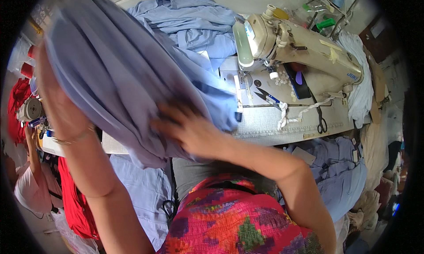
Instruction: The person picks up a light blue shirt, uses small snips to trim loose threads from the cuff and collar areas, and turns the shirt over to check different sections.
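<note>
A large light-blue cloth (117, 72), blurred by motion, is lifted in front of me on the left. My left hand (59, 95) is raised at its left edge and holds the cloth up; the fingertips are smeared and partly hidden. Against the lower middle of the cloth lies my right hand (185, 128), its blurred fingers spread over the folds. The cloth's right side reaches down onto the sewing table (260, 123), close to the sewing machine (304, 46).
Black thread snips (269, 98), scissors (321, 117), a phone (298, 84) and a white twisted cord (302, 114) lie on the table. More blue fabric (190, 24) is heaped behind. Folded blue garments (338, 165) lie below at right. Another person (33, 187) sits at far left.
</note>
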{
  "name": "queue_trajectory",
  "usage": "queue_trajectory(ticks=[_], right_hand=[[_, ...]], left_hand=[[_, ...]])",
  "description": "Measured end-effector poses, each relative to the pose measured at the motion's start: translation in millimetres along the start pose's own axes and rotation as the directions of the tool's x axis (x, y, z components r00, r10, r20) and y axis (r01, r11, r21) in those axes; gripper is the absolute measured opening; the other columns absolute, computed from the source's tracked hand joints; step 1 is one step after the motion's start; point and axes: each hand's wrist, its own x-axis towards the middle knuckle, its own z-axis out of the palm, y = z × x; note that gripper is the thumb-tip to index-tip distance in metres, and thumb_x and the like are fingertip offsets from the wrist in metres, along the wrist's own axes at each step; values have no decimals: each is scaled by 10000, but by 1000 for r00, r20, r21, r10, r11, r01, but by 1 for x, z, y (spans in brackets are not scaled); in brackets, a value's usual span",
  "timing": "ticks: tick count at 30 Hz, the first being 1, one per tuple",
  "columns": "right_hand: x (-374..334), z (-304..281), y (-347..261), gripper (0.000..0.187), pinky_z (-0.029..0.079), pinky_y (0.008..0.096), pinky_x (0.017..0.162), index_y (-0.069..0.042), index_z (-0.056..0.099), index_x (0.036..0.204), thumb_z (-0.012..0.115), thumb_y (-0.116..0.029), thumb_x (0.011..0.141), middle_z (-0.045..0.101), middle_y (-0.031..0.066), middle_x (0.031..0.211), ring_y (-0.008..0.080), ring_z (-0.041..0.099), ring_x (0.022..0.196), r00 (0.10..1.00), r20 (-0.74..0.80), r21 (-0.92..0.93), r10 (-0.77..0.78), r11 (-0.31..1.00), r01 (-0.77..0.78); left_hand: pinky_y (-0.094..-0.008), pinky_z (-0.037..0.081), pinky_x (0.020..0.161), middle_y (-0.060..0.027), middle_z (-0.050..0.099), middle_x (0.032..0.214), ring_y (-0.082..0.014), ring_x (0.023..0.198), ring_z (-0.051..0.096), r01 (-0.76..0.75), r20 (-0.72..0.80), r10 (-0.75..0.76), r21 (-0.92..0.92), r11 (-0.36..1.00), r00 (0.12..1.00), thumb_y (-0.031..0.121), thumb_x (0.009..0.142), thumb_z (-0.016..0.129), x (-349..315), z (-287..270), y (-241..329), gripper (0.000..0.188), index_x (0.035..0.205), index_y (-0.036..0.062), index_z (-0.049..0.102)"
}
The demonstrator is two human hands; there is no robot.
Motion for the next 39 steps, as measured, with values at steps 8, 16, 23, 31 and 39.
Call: queue_trajectory(ticks=[8, 16, 23, 31, 39], right_hand=[[149, -4, 23, 560, 230, 584, 996, -161, 382, 1302, 575, -199, 779, 244, 203, 1410, 422, 306, 1242, 940, -304, 73, 155, 988, -139], [-50, -59, 30, 224, 420, 408, 876, -39, 620, 966, 569, -118, 762, 618, 146, 978, 309, 570, 964, 866, 347, 13, 361, 921, -389], [-81, -105, 101, 154, 455, 395, 746, -24, 593, 924, 584, -100, 791, 587, 146, 898, 335, 575, 833, 816, -245, -145, 524, 812, -565], [-72, -94, 135, 164, 442, 407, 738, -45, 584, 893, 576, -198, 834, 569, 136, 922, 338, 565, 844, 774, -163, -211, 612, 745, -633], [-76, -125, 155, 406, 439, 460, 815, -40, 537, 1112, 498, -369, 877, 576, 243, 1059, 397, 571, 944, 559, -496, -381, 664, 412, -828]], left_hand=[[-250, 502, 687, -62, 632, 879, -125, 768, 604, -323, 322, 79, 838, 441, 944, 138, 788, 634, 15, 64, 4, 225, 971, 10, 598], [-227, 491, 655, -26, 639, 880, -79, 719, 595, 478, 29, -540, 426, 768, 841, 5, 777, 596, -72, -15, -192, 244, 1020, 4, 580], [-158, 386, 580, 3, 543, 912, -34, 679, 480, 261, -42, -330, 711, 653, 943, -78, 714, 459, -94, -10, -247, 400, 1110, -38, 499], [-181, 410, 754, -23, 566, 987, -65, 831, 520, 347, -22, -393, 515, 784, 919, -80, 738, 454, -95, -14, -240, 411, 1146, -36, 477], [-214, 427, 804, -50, 576, 1000, -84, 885, 536, 296, 83, -392, 518, 803, 916, 4, 795, 633, -98, -13, -233, 433, 1184, -27, 446]])
